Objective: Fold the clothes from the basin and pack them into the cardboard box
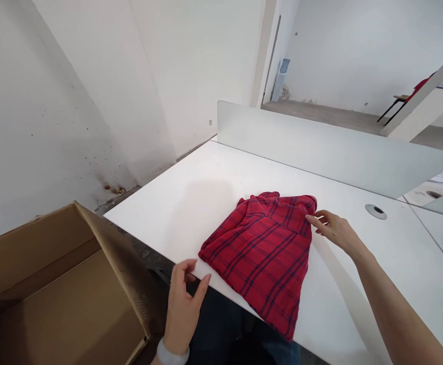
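A red plaid shirt [263,248] with dark blue lines lies folded on the white table [202,177], its collar end away from me and its wide lower end reaching over the near edge. My right hand [331,230] is at the shirt's upper right side, its thumb and finger closing on the fabric edge. My left hand [185,304], with a pale band at the wrist, hovers by the table's near edge. Its fingers are curved and apart, with nothing between them, just short of the shirt's left corner.
To my left stands an open cardboard box [72,314] beside the table. A low frosted divider [305,137] runs along the table's far side. A round cable grommet [376,211] is set in the tabletop at right. White walls [92,76] rise beyond.
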Demonstrator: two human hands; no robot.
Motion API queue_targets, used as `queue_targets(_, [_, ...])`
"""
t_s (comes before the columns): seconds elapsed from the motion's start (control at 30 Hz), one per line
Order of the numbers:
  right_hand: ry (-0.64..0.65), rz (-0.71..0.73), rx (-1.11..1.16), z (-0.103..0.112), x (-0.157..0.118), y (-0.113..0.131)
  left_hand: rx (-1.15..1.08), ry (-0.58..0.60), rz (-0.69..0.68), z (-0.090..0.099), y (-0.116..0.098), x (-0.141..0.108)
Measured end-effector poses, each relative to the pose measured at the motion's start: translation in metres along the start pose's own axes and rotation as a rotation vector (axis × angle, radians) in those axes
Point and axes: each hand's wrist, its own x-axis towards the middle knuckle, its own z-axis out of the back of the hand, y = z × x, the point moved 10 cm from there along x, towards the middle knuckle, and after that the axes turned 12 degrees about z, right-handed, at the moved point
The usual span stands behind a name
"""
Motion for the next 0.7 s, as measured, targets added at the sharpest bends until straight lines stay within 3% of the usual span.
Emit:
queue_targets(0.1, [0.03,-0.109,0.203,-0.015,0.017,-0.008,-0.234,0.315,0.282,-0.026,0.032,-0.021])
queue_targets(0.17, [0.022,-0.152,0.338,-0.028,0.026,-0.007,-0.317,0.577,0.466,-0.051,0.044,-0.042])
queue_targets(0.23, [-0.001,-0.132,0.361,-0.037,0.032,0.001,-0.375,0.74,0.595,-0.069,0.052,-0.061])
queue_targets(0.33, [-0.041,-0.044,0.242,-0.047,0.03,0.019,-0.488,0.819,0.65,-0.083,0.056,-0.076])
queue_targets(0.47, [0.001,-0.001,0.159,-0.06,0.01,0.03,-0.599,0.86,0.595,-0.089,0.043,-0.086])
queue_targets(0.53, [0.006,-0.017,0.147,-0.06,0.003,0.027,-0.548,0.886,0.538,-0.083,0.031,-0.089])
queue_targets(0.6, [0.013,-0.04,0.141,-0.06,0.0,0.022,-0.405,0.854,0.428,-0.063,0.02,-0.086])
queue_targets(0.63, [0.023,-0.049,0.142,-0.06,-0.001,0.021,-0.294,0.77,0.345,-0.043,0.016,-0.08])
queue_targets(0.7, [0.043,-0.055,0.146,-0.062,-0.001,0.021,-0.009,0.463,0.137,0.013,0.01,-0.067])
